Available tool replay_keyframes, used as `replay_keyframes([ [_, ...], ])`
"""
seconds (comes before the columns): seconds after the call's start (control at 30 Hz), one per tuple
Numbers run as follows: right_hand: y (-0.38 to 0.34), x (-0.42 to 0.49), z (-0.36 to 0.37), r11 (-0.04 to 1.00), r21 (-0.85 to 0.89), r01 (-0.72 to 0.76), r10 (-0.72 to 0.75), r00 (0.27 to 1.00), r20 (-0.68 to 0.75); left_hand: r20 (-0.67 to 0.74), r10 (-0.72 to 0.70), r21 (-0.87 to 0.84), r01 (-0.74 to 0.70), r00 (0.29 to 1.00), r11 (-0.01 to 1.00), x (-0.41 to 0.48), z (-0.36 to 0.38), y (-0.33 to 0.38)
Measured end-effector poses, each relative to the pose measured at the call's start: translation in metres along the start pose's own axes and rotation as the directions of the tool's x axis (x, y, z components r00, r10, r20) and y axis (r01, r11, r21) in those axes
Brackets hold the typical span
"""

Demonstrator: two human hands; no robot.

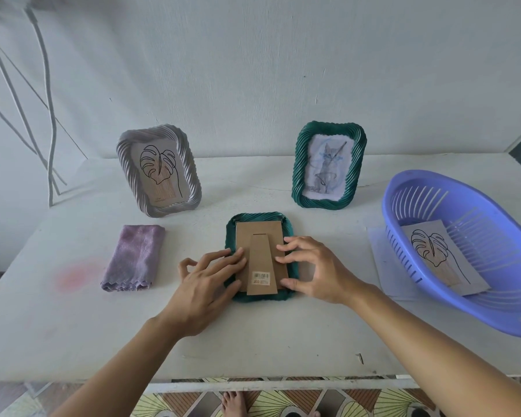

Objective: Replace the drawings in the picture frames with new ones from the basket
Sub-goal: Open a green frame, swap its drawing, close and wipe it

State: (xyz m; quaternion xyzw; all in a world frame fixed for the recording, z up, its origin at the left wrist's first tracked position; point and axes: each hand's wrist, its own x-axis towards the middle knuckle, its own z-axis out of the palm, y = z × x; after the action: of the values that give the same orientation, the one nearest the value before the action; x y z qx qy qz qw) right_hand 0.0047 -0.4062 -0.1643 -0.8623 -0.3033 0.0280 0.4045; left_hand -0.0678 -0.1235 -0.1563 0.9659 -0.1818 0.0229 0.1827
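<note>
Left hand (pixel 206 285) flat; right hand (pixel 321 273) arched

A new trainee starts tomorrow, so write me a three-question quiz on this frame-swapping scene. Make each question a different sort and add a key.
1. True or false: the green frame under the left hand and right hand lies face down, cardboard back up.
2. Which drawing lies in the basket? A. a cat B. a leaf C. a house
3. Fill in: the purple cloth lies to the frame's ___.
Key: 1 true; 2 B; 3 left.
</note>
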Motion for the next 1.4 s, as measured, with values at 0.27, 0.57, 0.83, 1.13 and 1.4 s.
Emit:
replay_keyframes([
  [0.27,-0.001,0.000,0.001,1.000,-0.006,-0.008,0.008,1.000,-0.009,-0.025,-0.022,0.007,0.023,0.999,1.000,0.003,0.002,-0.001],
  [0.57,-0.005,0.007,0.002,0.996,-0.082,0.021,-0.026,0.998,-0.057,-0.111,-0.076,-0.007,0.076,0.991,0.997,0.024,-0.006,0.002],
  [0.83,-0.007,0.038,-0.002,0.979,-0.198,0.056,-0.075,0.993,-0.090,-0.205,-0.180,-0.058,0.172,0.962,0.983,0.063,-0.016,0.003],
  [1.13,-0.012,0.058,-0.012,0.965,-0.253,-0.075,0.067,0.997,-0.040,-0.055,-0.314,0.038,0.316,0.948,0.948,0.083,-0.024,-0.015],
  [1.4,0.002,0.057,-0.014,0.957,-0.243,-0.157,0.161,0.987,0.000,0.015,-0.262,0.064,0.260,0.965,0.963,0.084,-0.022,-0.026],
])
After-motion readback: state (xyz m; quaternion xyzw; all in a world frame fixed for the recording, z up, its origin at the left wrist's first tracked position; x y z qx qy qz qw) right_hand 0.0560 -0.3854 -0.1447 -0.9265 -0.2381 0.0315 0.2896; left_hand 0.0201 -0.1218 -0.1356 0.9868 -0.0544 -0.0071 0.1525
